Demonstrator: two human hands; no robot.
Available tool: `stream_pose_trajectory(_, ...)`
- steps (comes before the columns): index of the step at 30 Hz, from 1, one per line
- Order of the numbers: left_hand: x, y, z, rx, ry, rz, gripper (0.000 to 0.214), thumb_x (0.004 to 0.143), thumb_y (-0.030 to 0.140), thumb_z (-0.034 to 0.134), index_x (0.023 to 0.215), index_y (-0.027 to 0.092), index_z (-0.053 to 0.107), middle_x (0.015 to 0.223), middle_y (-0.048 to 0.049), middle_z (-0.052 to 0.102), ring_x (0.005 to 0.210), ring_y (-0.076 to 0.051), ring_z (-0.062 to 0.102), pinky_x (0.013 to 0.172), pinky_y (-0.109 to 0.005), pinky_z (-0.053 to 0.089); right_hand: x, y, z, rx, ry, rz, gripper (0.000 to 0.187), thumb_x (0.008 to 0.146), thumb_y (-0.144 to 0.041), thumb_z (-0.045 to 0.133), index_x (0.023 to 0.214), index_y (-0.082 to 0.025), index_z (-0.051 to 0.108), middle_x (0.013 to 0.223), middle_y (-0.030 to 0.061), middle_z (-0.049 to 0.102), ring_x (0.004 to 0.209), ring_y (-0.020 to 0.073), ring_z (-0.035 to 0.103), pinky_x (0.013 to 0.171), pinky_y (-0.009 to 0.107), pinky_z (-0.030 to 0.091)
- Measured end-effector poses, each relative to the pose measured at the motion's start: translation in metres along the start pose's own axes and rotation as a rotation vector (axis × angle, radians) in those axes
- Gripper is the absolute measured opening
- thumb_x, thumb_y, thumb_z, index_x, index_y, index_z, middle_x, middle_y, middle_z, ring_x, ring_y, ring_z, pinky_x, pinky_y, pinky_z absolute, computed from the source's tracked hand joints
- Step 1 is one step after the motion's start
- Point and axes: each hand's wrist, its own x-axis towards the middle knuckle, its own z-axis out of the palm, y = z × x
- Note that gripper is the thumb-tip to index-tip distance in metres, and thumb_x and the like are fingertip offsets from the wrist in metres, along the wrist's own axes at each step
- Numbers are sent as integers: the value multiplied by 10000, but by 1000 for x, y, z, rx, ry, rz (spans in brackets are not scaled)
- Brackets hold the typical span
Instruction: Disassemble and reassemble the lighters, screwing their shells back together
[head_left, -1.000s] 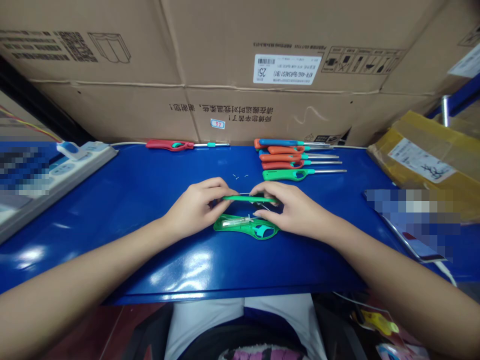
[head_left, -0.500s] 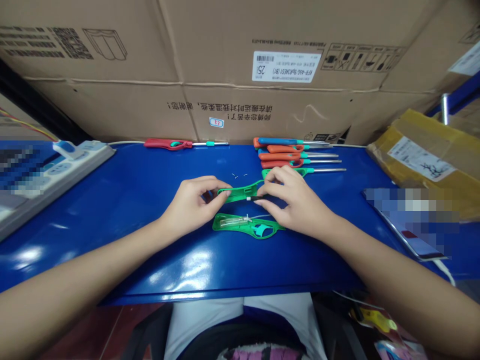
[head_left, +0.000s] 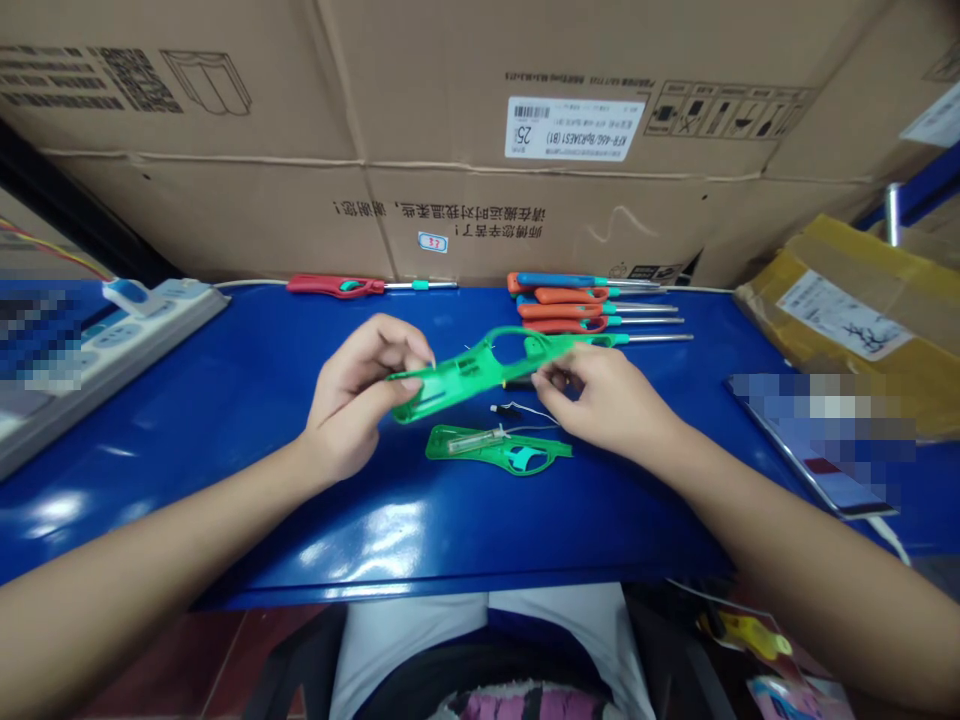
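Note:
My left hand [head_left: 367, 390] grips one end of a green lighter shell half [head_left: 450, 388], thumb on its inner side, and holds it above the table with the hollow side showing. Beside the shell's blurred narrow end is my right hand [head_left: 592, 390], fingers curled together; what they pinch is hidden. Just left of those fingertips shows a small dark piece with a yellowish tip. Lower down is a small black part [head_left: 510, 410] with a white end and a thin white wire. The other green shell half [head_left: 480, 456] lies nearer me, holding a clear tube and a turquoise trigger [head_left: 520, 459].
Several assembled lighters [head_left: 570, 310] lie stacked at the back, with a red lighter [head_left: 337, 286] to their left. A power strip [head_left: 127, 325] is at left. A phone [head_left: 810, 440] and a taped yellow parcel [head_left: 847, 310] are at right. Cardboard [head_left: 420, 120] stands behind.
My left hand has moved left and tilted the green shell half, swinging its narrow end up to the right. My right hand has moved slightly right. The lower shell half has stayed put.

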Motion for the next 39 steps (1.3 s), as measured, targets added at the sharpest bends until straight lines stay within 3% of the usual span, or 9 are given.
stream_pose_trajectory(5, 0, 3, -1, 126, -577, 119, 120, 892, 118, 481, 898, 179, 585, 753, 1, 610, 622, -113, 544, 571, -220, 428, -1, 0, 1, 69, -215, -260, 141, 951, -294, 623, 932, -175, 696, 897, 47, 615, 852, 186, 582, 759, 316, 447)
stream_pose_trajectory(9, -2, 0, 4, 385, -774, 240, 220, 790, 101, 483, 969, 197, 568, 720, 16, 615, 601, -142, 556, 597, -257, 438, -3, -2, 3, 47, -353, -354, 127, 960, -282, 631, 967, -176, 701, 993, 63, 608, 929, 199, 579, 831, 337, 453)
stream_pose_trajectory(11, -3, -1, 6, 502, -763, 278, 212, 786, 137, 524, 983, 198, 572, 677, 32, 599, 563, -143, 542, 572, -267, 418, -3, -2, 4, 61, -369, -339, 101, 967, -238, 614, 948, -173, 689, 993, 59, 612, 927, 191, 582, 830, 329, 453)
stream_pose_trajectory(14, -3, -3, 8, 600, -637, 307, 94, 871, 217, 580, 959, 193, 601, 686, 39, 609, 558, -118, 553, 556, -245, 408, -2, -1, 5, 82, -354, -325, 89, 966, -211, 609, 914, -170, 667, 948, 46, 616, 878, 176, 581, 789, 308, 450)
stream_pose_trajectory(18, 0, -5, 10, 698, -453, 230, 216, 949, 348, 634, 1092, 187, 651, 907, -9, 669, 736, -121, 637, 610, -217, 451, -2, -1, 5, 103, -290, -362, 108, 976, -219, 597, 891, -176, 648, 896, 33, 621, 837, 167, 571, 776, 304, 440)
stream_pose_trajectory(20, 2, -9, 10, 717, -464, 214, 285, 953, 407, 654, 1140, 192, 668, 1038, -37, 680, 861, -148, 664, 687, -231, 490, -2, -2, 5, 109, -248, -376, 118, 985, -225, 585, 893, -180, 644, 891, 32, 629, 844, 168, 571, 789, 307, 435)
stream_pose_trajectory(23, 3, -13, 10, 699, -538, 231, 216, 990, 387, 615, 1051, 201, 707, 1015, -24, 702, 917, -157, 670, 771, -250, 506, -2, -3, 4, 112, -229, -390, 126, 986, -228, 580, 881, -183, 635, 873, 25, 630, 834, 165, 564, 798, 311, 427)
stream_pose_trajectory(32, 12, -11, -6, 742, -662, 253, 220, 1005, 351, 566, 1007, 196, 723, 950, -35, 714, 899, -179, 659, 795, -288, 507, -3, -5, -6, -5, -377, -452, 177, 965, -177, 535, 790, -186, 563, 801, 4, 593, 789, 160, 510, 799, 317, 405)
stream_pose_trajectory(39, 12, -8, -4, 773, -654, 203, 285, 961, 426, 602, 1110, 196, 680, 1027, -35, 701, 940, -191, 666, 780, -287, 503, -2, -6, -6, -72, -345, -346, 145, 965, -303, 589, 986, -194, 682, 981, 37, 679, 917, 190, 622, 835, 333, 430)
